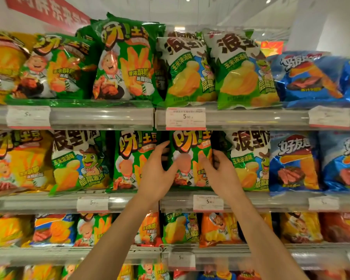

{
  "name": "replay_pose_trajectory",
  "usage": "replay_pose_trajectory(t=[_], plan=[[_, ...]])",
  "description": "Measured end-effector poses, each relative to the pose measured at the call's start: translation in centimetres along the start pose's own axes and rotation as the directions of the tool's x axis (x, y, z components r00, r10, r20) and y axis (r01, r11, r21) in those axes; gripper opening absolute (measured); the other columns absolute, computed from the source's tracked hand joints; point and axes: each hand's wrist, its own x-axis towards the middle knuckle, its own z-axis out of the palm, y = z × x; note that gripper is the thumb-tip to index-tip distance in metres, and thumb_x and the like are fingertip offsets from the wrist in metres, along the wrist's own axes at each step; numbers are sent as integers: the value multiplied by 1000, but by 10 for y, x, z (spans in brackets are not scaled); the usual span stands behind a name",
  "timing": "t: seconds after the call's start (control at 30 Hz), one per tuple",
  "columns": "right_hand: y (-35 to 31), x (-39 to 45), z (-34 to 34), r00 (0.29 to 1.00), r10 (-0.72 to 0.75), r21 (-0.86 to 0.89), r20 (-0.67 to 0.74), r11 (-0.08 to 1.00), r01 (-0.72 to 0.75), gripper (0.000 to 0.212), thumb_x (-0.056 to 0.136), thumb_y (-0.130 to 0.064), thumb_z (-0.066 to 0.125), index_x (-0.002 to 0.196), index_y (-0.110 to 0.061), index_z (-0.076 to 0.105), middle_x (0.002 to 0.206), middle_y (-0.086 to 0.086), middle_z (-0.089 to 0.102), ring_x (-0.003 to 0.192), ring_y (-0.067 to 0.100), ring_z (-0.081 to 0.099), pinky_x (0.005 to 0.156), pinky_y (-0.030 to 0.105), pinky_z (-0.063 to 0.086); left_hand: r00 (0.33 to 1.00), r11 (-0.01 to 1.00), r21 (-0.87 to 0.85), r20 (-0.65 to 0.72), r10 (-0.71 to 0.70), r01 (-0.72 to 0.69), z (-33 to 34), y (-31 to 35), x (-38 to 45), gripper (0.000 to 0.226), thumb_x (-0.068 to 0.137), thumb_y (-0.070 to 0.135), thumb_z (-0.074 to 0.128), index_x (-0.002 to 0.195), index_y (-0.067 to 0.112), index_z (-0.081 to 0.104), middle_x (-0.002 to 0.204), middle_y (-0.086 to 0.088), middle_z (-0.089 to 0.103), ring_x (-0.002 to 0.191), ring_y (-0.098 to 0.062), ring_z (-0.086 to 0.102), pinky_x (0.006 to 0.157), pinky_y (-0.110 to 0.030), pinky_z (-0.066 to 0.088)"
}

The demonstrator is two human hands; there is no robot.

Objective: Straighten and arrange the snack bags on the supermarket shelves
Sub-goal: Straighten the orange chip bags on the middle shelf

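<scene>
On the middle shelf (251, 202), a green snack bag (187, 158) is gripped between the left hand (156, 170) and right hand (220, 170) by its side edges.

A green snack bag (187, 158) with orange lettering stands upright on the middle shelf (261, 202), between another green bag (129, 160) and a white-topped green bag (249, 158).

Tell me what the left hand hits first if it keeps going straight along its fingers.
Likely the green snack bag it already grips: the left hand points up and into the middle shelf, fingers at that bag's left edge. Beyond lies the dark gap between bags; depth there is unclear.
</scene>
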Motion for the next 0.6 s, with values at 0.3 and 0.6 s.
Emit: replay_pose_trajectory(t=[0.3, 0.6], plan=[[-11, -21, -8, 996, 74, 126, 47, 989, -80, 38, 88, -58, 68, 119, -38, 60, 106, -21, 71, 88, -14, 66, 68, 7, 52, 997, 986, -160, 67, -27, 38, -21, -7, -5, 60, 92, 42, 72, 146, 28, 51, 130, 14, 59, 114, 5, 56, 94, -22, 50], [-13, -49, 5, 983, 178, 225, 47, 957, -184, 39, 86, -50, 72, 119, -30, 64, 103, -17, 75, 91, -8, 70, 71, 11, 53, 973, 992, -122, 229, -8, 37, -42, -24, -15, 57, 90, 45, 73, 141, 27, 55, 121, 7, 60, 103, 2, 60, 76, -8, 49]])
